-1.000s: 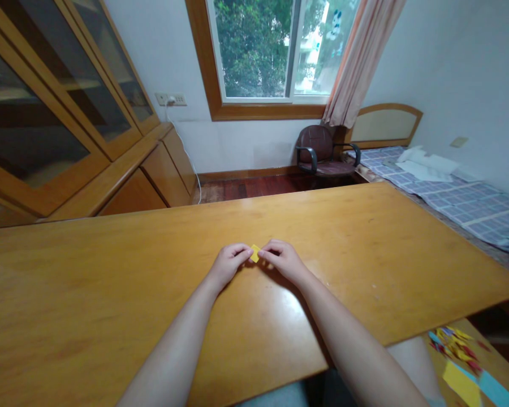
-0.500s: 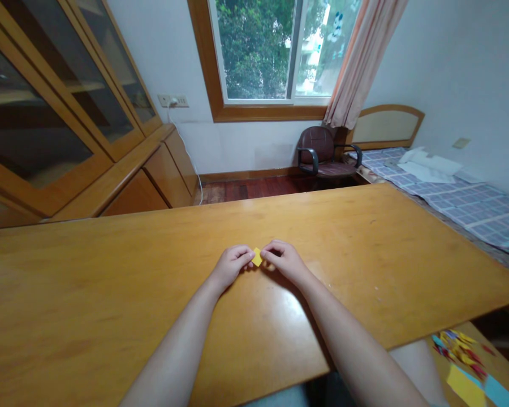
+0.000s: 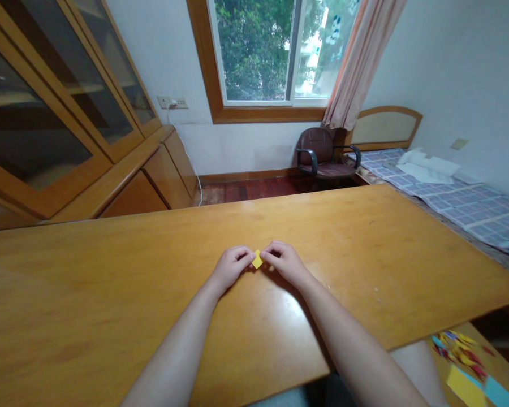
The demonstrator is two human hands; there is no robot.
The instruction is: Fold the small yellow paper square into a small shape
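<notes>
A small yellow piece of folded paper (image 3: 257, 260), roughly diamond-shaped, is held between my two hands over the wooden table (image 3: 123, 282). My left hand (image 3: 233, 264) pinches its left side between thumb and fingers. On the opposite side, my right hand (image 3: 282, 260) grips the paper's right edge with thumb and forefinger. The fingertips partly cover the paper, so its folds are too small to make out.
Lower right, a lower surface carries a pile of small coloured pieces (image 3: 460, 350), a yellow sheet (image 3: 465, 387) and a light-blue sheet (image 3: 498, 391). Past the table stand a brown armchair (image 3: 320, 150), a bed (image 3: 470, 206) and a glass-fronted cabinet (image 3: 110, 161).
Both hands keep their pinch on the yellow paper, whose angle has shifted very slightly. The whole view has moved by a tiny amount.
</notes>
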